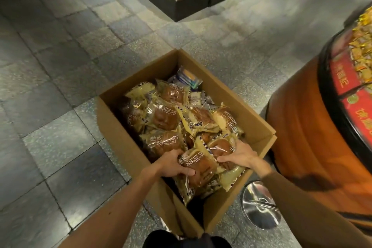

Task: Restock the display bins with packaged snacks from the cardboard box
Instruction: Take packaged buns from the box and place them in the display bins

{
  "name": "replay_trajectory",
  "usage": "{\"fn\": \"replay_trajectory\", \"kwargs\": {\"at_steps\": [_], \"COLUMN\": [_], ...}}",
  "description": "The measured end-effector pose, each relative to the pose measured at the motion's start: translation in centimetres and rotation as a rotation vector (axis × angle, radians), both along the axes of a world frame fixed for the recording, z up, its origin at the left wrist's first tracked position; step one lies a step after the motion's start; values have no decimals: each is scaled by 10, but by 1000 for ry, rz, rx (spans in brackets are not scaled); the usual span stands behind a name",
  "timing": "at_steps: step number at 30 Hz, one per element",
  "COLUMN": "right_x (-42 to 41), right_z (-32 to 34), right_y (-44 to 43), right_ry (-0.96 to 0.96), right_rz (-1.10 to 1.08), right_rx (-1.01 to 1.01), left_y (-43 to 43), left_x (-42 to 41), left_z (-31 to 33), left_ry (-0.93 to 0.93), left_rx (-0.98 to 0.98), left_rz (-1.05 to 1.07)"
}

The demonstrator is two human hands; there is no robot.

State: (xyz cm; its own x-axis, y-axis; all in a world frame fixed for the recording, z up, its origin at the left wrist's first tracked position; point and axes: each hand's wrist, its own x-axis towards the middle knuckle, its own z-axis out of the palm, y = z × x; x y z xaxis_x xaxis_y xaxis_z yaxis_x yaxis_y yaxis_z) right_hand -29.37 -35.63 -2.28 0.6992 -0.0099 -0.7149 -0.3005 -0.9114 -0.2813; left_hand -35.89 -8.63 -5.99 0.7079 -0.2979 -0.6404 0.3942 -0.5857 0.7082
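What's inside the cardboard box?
The cardboard box holds a heap of wrapped bread buns, with blue-and-white packets at its far end. The left hand and right hand each grip buns at the near end. Anything under the heap is covered.

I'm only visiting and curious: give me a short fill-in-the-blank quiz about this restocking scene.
The cardboard box has its top ____.
The left hand and right hand grip bread packets, so ____ hands are busy.
The orange display bin stands on the person's ____ side.
Missing: open, both, right.
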Motion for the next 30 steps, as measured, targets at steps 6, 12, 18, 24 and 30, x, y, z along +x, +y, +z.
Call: {"fn": "replay_trajectory", "kwargs": {"at_steps": [6,12,18,24,30], "right_x": [-4,-4,-10,-51,-161], "right_z": [17,40,73,100,132], "right_y": [-7,-25,-20,2,68], "right_ry": [-46,-124,-131,-19,289], "right_rz": [-18,-40,153,297,495], "right_rx": [102,374,613,800,1007], "left_y": [0,8,0,-26,-74], "left_x": [-15,-40,-100,-221,-409], "left_z": [24,74,129,181,236], "left_ry": [-93,-197,-310,-404,-448], "left_rx": [-5,-132,-33,97,264], "left_rz": [59,299,383,701,1129]}}
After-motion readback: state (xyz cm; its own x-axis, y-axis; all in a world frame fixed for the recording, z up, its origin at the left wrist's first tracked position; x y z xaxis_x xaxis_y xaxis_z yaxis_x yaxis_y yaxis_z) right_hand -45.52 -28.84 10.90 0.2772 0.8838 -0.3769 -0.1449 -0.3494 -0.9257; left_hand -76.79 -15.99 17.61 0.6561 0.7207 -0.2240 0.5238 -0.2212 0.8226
